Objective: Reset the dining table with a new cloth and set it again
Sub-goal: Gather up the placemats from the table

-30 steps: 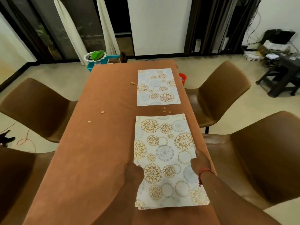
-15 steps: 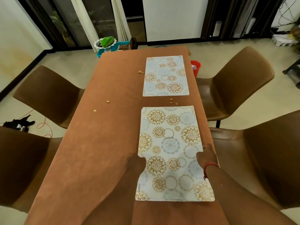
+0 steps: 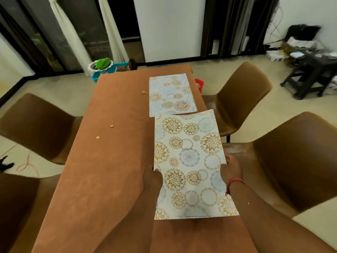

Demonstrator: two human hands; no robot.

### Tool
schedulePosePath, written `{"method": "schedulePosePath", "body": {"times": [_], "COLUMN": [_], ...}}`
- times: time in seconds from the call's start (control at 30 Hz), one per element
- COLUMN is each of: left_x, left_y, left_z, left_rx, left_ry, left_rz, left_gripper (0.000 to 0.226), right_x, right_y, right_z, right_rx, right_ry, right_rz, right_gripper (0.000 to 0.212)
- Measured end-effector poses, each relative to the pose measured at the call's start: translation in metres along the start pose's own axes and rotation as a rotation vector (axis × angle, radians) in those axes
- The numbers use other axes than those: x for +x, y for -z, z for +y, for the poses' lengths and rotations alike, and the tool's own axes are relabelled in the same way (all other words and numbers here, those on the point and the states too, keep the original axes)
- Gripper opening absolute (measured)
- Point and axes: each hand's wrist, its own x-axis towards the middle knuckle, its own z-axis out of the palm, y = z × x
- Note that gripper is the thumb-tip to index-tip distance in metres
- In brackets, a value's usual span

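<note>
So far only clearing has begun: the left hand (image 3: pixel 152 177) and right hand (image 3: pixel 231 170) grasp the near placemat (image 3: pixel 189 157) by its edges, while the far placemat (image 3: pixel 171 94), crumbs (image 3: pixel 111 126) and old cloth (image 3: pixel 109 161) remain on the surface

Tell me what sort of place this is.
Most likely a home dining room: a long table under an orange-brown cloth, brown moulded chairs along both sides, and floral-patterned rectangular placemats on it.
</note>
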Motion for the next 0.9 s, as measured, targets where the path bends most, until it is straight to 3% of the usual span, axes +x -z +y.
{"method": "schedulePosePath", "body": {"times": [0.2,0.33,0.57,0.9], "left_x": [-0.025,-0.057,-0.130,-0.272], "left_y": [0.005,0.010,-0.020,-0.154], "left_z": [0.014,0.024,0.014,0.006], "left_rx": [-0.032,-0.036,0.047,0.150], "left_ry": [-0.245,-0.370,-0.445,-0.481], "left_rz": [-0.158,-0.285,-0.468,-0.704], "left_gripper": [0.014,0.019,0.019,0.017], "right_x": [-0.063,-0.117,-0.192,-0.225], "right_y": [0.045,0.077,0.148,0.303], "right_z": [-0.005,0.006,0.054,0.169], "right_rx": [0.072,0.158,0.180,0.277], "right_ry": [0.050,0.068,0.030,-0.106], "right_rz": [0.219,0.360,0.570,0.805], "right_gripper": [0.036,0.036,0.037,0.042]}}
